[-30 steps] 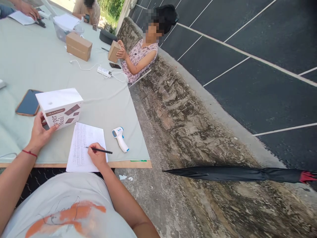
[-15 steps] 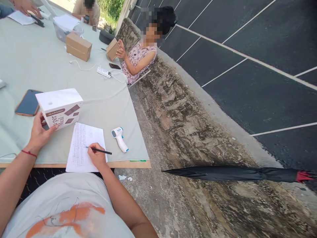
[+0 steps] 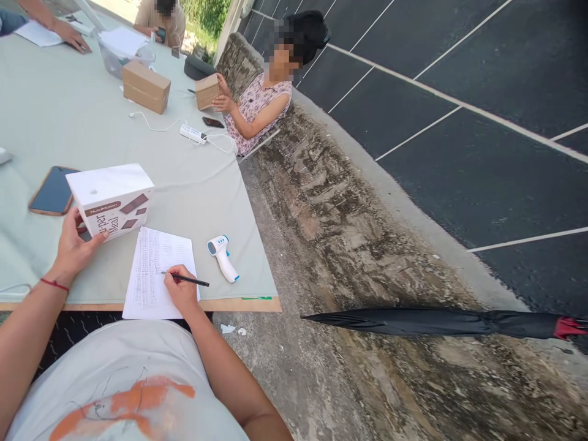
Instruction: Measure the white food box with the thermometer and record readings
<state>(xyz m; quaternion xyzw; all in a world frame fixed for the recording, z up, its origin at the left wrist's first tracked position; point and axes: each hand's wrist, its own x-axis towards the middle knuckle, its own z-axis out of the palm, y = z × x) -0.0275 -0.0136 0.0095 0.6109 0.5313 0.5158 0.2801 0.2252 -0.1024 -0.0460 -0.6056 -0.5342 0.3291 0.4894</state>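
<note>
My left hand grips the near lower corner of a white printed carton, its thumb across the front face. The carton is tilted a little over the table. Pinched in my right hand is a black pen, its tip at a sheet of paper covered with rows of handwriting. That sheet lies at the table's front edge, just right of the carton. A white and blue infrared thermometer rests to the right of the paper. Left of the carton lies a smartphone with a brown case.
On the pale tablecloth are a brown cardboard box, a power strip with white cables and a clear plastic bin. One person at the right side holds a small cardboard box. A folded black umbrella lies right.
My pen has shifted very slightly to the right on the paper. Across the table, the person's small box has turned, and another person's hand at top left has moved right and down.
</note>
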